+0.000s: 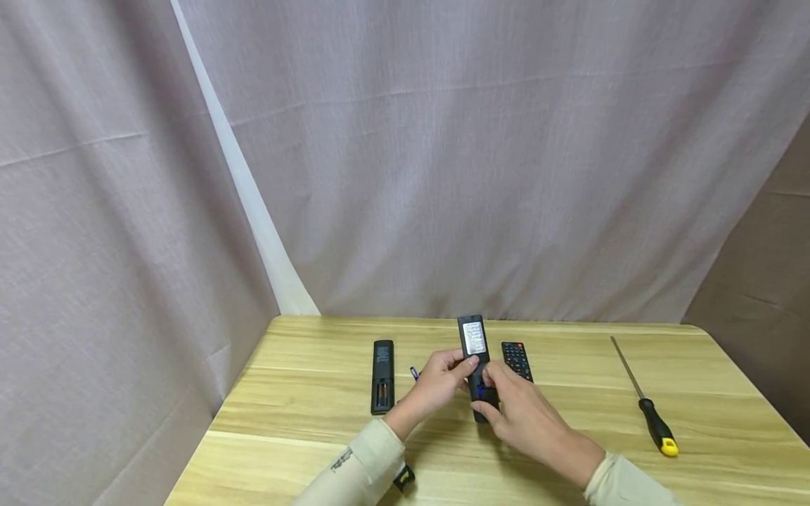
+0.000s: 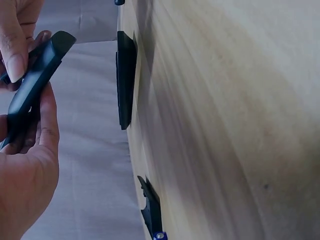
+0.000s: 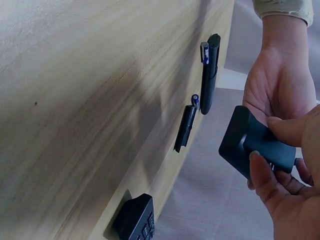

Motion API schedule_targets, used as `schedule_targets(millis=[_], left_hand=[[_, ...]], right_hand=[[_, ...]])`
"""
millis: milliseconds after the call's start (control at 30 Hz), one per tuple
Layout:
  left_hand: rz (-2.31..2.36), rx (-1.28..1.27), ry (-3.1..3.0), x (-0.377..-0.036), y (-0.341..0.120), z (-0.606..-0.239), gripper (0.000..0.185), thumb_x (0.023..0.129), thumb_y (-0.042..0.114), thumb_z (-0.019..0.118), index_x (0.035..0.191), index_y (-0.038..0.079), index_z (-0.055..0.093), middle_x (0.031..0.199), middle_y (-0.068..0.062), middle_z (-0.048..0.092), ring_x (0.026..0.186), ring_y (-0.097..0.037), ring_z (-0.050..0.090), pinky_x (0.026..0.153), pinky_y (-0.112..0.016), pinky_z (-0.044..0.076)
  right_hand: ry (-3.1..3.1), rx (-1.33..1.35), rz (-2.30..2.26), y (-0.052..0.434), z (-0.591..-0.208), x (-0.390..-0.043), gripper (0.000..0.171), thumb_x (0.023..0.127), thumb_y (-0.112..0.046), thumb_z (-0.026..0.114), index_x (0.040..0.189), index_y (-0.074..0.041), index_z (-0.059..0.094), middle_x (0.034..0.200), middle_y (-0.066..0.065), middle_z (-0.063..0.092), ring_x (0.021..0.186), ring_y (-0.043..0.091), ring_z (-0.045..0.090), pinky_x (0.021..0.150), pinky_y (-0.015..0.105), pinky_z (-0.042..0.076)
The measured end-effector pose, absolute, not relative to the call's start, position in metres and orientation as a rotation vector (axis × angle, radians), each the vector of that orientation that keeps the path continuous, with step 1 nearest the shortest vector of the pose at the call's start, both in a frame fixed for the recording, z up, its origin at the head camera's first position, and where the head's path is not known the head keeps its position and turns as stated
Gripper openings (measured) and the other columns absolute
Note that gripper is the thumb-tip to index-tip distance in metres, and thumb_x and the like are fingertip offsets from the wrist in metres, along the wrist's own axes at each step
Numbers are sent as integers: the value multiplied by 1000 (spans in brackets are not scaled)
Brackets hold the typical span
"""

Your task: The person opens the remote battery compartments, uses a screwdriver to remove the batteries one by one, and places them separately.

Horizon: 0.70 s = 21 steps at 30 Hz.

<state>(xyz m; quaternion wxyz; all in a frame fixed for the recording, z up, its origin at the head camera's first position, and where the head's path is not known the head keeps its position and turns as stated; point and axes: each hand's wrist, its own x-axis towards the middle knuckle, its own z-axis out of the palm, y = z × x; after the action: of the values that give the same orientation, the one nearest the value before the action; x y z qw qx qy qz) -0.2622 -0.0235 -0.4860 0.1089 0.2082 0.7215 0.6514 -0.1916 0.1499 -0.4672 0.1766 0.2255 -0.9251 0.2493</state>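
Both hands hold a black remote (image 1: 475, 349) above the table, its back with a white label facing up. My left hand (image 1: 438, 385) grips its left side with thumb and fingers. My right hand (image 1: 517, 411) pinches its near end, where a bit of blue shows under the thumb. The left wrist view shows the remote (image 2: 34, 87) edge-on between the fingers (image 2: 12, 47). In the right wrist view its end (image 3: 252, 147) sits between the right hand's thumb and fingers (image 3: 272, 192), with the left hand (image 3: 280, 85) behind it.
On the wooden table (image 1: 569, 422) a second black remote (image 1: 382, 375) lies with its battery bay uncovered. Near it are a loose cover (image 3: 186, 127) and blue batteries (image 3: 195, 100). A buttoned remote (image 1: 517, 360) lies behind my right hand. A yellow-handled screwdriver (image 1: 645, 404) lies at the right.
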Motion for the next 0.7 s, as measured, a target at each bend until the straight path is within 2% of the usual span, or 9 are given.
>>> schedule_targets(millis=[100, 167, 333, 433, 567, 700], left_hand=[[1906, 597, 2136, -263, -25, -486, 32, 112, 24, 57, 122, -1, 75, 111, -23, 79, 79, -9, 71, 82, -42, 69], [1908, 585, 2141, -263, -26, -485, 32, 112, 25, 57, 122, 1, 75, 110, -22, 79, 79, -10, 71, 83, -45, 69], [1932, 546, 2142, -264, -28, -486, 32, 112, 25, 58, 122, 0, 75, 109, -21, 79, 79, -11, 71, 78, -33, 69], [1944, 546, 2150, -265, -31, -487, 33, 112, 24, 58, 122, -2, 75, 108, -23, 78, 78, -9, 71, 76, -31, 69], [1947, 570, 2169, -267, -37, -487, 34, 112, 22, 56, 122, -5, 74, 110, -26, 77, 79, -6, 69, 78, -38, 70], [1955, 566, 2169, -267, -43, -487, 34, 112, 21, 56, 123, -6, 72, 109, -27, 76, 78, -6, 68, 82, -50, 69]], right_hand=[[-2615, 639, 753, 149, -468, -190, 40, 86, -12, 90, 105, -14, 55, 97, -6, 59, 83, 8, 58, 65, 22, 54], [-2619, 637, 794, 148, -467, -189, 38, 88, -11, 88, 106, -13, 54, 97, -5, 61, 83, 8, 60, 64, 21, 56], [-2604, 656, 846, 149, -467, -186, 34, 91, -8, 84, 110, -11, 56, 98, -4, 64, 81, 2, 58, 63, 18, 54], [-2561, 692, 819, 151, -467, -185, 32, 92, -7, 82, 113, -10, 59, 101, -1, 68, 83, 2, 61, 66, 19, 58], [-2487, 741, 777, 153, -468, -185, 26, 93, -5, 81, 112, -10, 63, 101, -1, 70, 87, 2, 63, 69, 20, 62], [-2421, 787, 759, 157, -470, -186, 17, 94, -5, 79, 102, -13, 67, 96, -8, 65, 82, -4, 56, 65, 16, 58]])
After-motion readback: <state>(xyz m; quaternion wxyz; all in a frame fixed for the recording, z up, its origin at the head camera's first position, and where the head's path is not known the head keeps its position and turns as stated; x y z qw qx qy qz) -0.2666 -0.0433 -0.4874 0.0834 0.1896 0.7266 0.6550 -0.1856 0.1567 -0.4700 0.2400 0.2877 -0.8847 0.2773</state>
